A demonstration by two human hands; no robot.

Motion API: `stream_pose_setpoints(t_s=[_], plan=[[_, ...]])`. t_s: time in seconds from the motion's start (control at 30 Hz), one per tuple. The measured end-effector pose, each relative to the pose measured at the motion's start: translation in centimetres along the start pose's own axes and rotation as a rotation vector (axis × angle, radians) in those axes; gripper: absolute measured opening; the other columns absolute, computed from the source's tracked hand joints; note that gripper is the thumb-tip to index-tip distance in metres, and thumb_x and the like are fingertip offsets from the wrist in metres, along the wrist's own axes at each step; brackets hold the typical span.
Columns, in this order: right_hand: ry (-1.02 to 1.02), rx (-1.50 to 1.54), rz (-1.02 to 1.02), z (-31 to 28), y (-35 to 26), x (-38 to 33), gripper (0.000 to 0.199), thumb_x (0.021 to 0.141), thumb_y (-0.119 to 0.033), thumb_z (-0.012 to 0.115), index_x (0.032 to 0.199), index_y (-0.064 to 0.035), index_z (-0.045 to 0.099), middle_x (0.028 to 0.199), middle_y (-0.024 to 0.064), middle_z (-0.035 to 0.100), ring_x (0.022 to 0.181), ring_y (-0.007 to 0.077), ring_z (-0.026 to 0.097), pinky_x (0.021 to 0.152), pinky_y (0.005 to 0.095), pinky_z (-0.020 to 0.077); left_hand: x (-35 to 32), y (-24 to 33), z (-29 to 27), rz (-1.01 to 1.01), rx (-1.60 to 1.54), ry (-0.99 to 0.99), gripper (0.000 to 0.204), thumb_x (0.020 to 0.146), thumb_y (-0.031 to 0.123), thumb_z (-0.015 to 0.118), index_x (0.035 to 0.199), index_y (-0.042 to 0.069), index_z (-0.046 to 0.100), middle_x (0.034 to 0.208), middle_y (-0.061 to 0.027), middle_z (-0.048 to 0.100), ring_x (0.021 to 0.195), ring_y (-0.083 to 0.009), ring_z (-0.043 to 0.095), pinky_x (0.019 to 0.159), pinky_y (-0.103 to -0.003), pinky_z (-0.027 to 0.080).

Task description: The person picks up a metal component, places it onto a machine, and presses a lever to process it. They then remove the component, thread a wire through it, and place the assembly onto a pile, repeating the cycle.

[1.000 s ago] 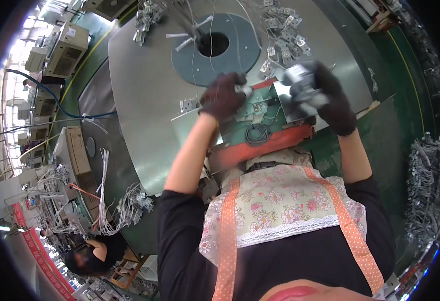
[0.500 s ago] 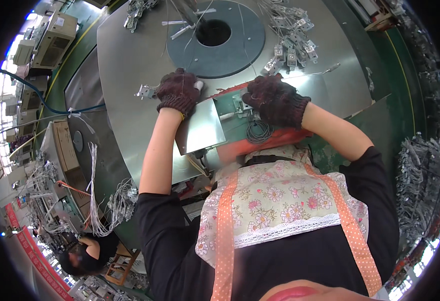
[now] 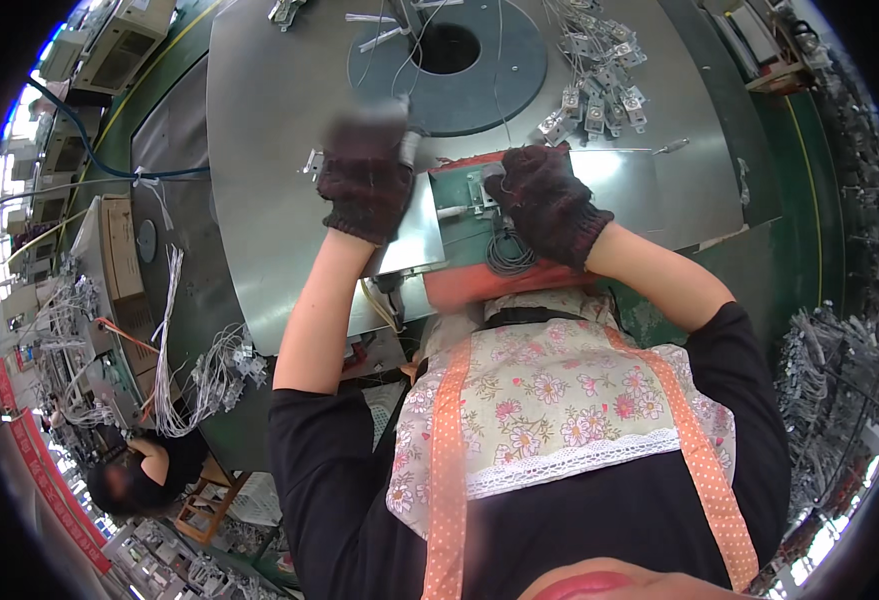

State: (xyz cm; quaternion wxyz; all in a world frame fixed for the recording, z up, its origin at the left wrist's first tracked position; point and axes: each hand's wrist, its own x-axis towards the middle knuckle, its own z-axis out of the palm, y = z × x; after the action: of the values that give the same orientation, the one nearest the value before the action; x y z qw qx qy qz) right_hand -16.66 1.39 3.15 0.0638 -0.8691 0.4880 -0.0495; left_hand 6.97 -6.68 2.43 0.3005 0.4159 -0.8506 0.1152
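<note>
Both hands wear dark maroon knit gloves. My left hand [image 3: 367, 185] is over the left edge of a shiny metal plate [image 3: 417, 228]. Its fingers are smeared by motion, and a whitish thumb tip shows on its right side. A small metal lamp-holder-like part [image 3: 313, 163] lies just left of it, partly covered. My right hand [image 3: 547, 200] has its fingers curled in at a small metal fixture [image 3: 481, 190] on a green work surface [image 3: 457, 248]. What those fingers hold, if anything, is hidden. A coil of thin grey cable [image 3: 509, 255] hangs just below that hand.
A grey disc with a dark central hole [image 3: 389, 75] lies on the metal table [image 3: 269, 120]. Wired metal parts [image 3: 599, 85] are heaped at the far right. A thin rod with a handle [image 3: 671, 146] is right of my right hand. Another person [image 3: 149, 470] sits at lower left.
The view has shifted slightly. My left hand has turned, its fingers now reaching farther up and blurred, and it covers more of the plate. My right hand stays at the fixture.
</note>
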Motion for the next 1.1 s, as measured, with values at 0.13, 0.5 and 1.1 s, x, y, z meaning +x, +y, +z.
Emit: stream_pose_setpoints(t_s=[0.13,0.5,1.1], plan=[[0.128,0.097,0.019,2.7,0.4,-1.0,0.029,0.082,-0.013,0.061,0.110,-0.0039,0.065,0.108,0.0230,0.062,0.101,0.0372,0.062,0.084,0.0498,0.0502,-1.5,2.6,-0.4,0.014,-0.137,-0.142,0.026,0.090,0.026,0.071,0.107,0.006,0.071,0.095,-0.0133,0.073,0.093,-0.0333,0.070,0.103,-0.047,0.048],[0.201,0.435,-0.093,5.8,1.0,-1.3,0.061,0.069,-0.021,0.079,0.120,0.0028,0.057,0.116,0.0276,0.059,0.111,0.0437,0.057,0.097,0.0501,0.0490,-1.3,9.0,0.5,0.211,-0.199,-0.584,0.044,0.083,0.022,0.065,0.123,0.003,0.064,0.107,-0.0167,0.071,0.113,-0.0344,0.064,0.111,-0.049,0.040],[0.569,0.532,-0.242,-0.6,8.0,-2.9,0.045,0.081,-0.012,0.070,0.124,-0.0035,0.062,0.106,0.0196,0.065,0.103,0.0400,0.063,0.089,0.0480,0.0533,-2.1,10.1,0.7,0.118,-0.069,-0.508,0.053,0.085,0.031,0.072,0.128,0.002,0.063,0.124,-0.0178,0.068,0.117,-0.0359,0.063,0.112,-0.049,0.040]])
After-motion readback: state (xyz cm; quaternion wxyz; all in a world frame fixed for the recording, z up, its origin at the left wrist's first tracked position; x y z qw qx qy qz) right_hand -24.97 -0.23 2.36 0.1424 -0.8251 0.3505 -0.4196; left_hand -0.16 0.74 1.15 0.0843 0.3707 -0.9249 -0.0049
